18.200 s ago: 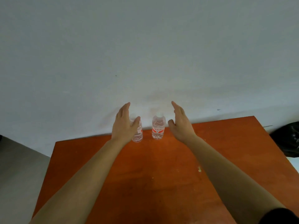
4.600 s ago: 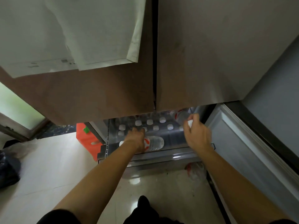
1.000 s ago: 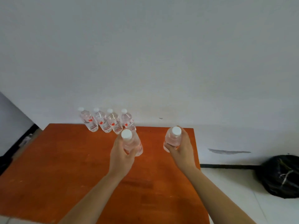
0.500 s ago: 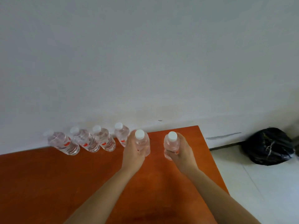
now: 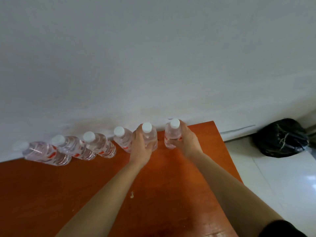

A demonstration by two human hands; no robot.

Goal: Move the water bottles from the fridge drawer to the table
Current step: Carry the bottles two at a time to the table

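Two bare forearms, dark sleeve edge (image 5: 280,228) at the right upper arm, no rings visible

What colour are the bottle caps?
White; the head view shows it best on the cap of the left hand's bottle.

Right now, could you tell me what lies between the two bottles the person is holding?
Nothing: in the head view only bare table shows between the left hand's bottle and the right hand's bottle.

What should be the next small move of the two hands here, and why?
Probably open both hands and let go. The left hand and right hand each grip a bottle that seems to stand on the table, ending the row of four bottles.
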